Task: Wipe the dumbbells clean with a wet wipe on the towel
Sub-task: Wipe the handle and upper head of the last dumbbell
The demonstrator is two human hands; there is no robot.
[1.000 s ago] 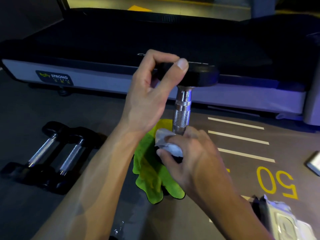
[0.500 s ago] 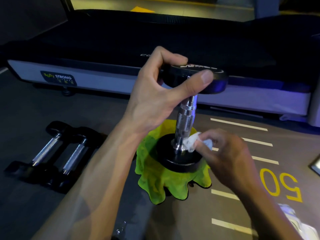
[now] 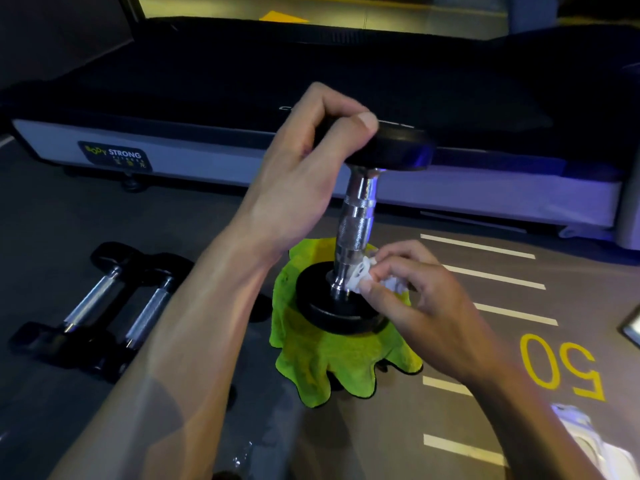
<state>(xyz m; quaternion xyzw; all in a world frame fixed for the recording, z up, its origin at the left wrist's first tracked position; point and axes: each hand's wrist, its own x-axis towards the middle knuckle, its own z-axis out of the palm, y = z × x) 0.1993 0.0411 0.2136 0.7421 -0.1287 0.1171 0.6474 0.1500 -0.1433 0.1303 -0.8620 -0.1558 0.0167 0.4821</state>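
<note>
The dumbbell [image 3: 360,216] stands upright on the green towel [image 3: 332,358], left hand [image 3: 304,174] gripping its top end, right hand [image 3: 426,299] pinching the wipe [image 3: 363,277] against the handle's base.

The scene is dim, with a violet-blue glow along the treadmill's [image 3: 485,188] side panel and a warmer yellowish strip of light at the top edge. Bright highlights glint off the chrome handle of the upright dumbbell [image 3: 356,223], and the lime towel [image 3: 332,362] and white wet wipe [image 3: 363,277] look almost luminous, while the two dumbbells [image 3: 114,306] on the left sink into shadow. Wide-angle curvature bends the frame edges, and the lower corners and near forearm are soft and smeared
</note>
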